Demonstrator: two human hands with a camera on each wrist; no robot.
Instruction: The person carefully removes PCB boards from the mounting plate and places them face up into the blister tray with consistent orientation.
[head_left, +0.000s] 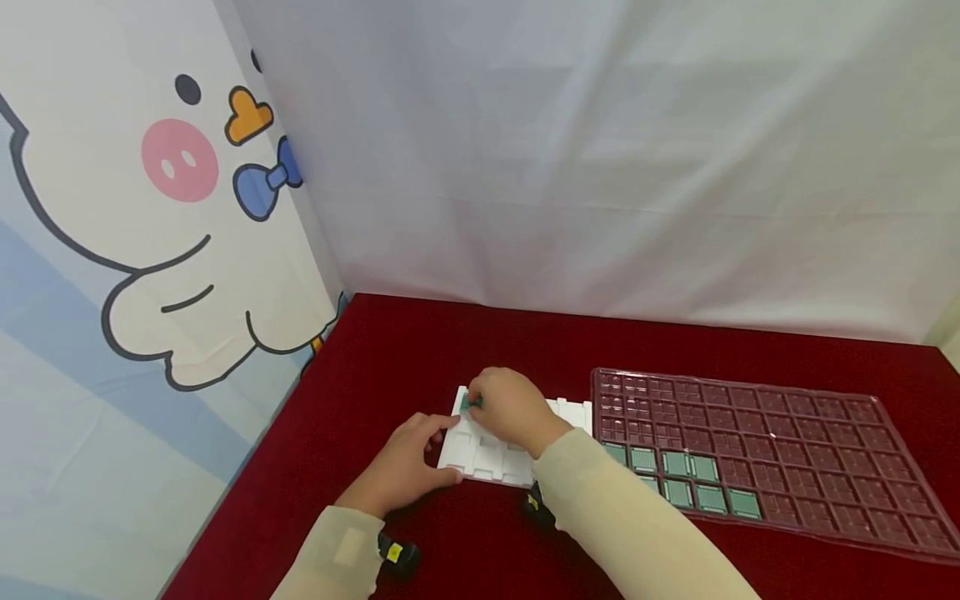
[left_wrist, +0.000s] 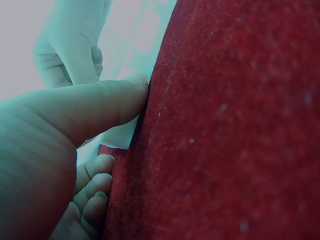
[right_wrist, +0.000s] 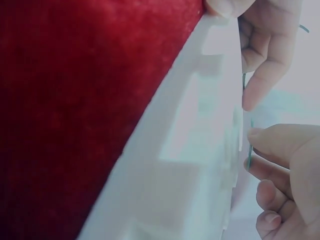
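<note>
A white tray (head_left: 486, 457) with moulded compartments lies on the red cloth in the head view. My left hand (head_left: 405, 463) holds its left end, the thumb (left_wrist: 117, 102) on the front edge and the index finger along the left side. Over the tray's far left part, my right hand (head_left: 513, 407) pinches a small, thin green board (head_left: 466, 403). Seen edge-on in the right wrist view, that green board (right_wrist: 251, 150) stands upright between thumb and fingertip. My right hand hides part of the tray's compartments.
To the right lies a larger, clear plastic tray (head_left: 795, 388) with many pockets. Several green boards (head_left: 678, 492) sit in its near left pockets. A white curtain (head_left: 600, 167) hangs behind the red-covered table (head_left: 420, 333), and a cartoon-printed cloth (head_left: 90, 433) at the left.
</note>
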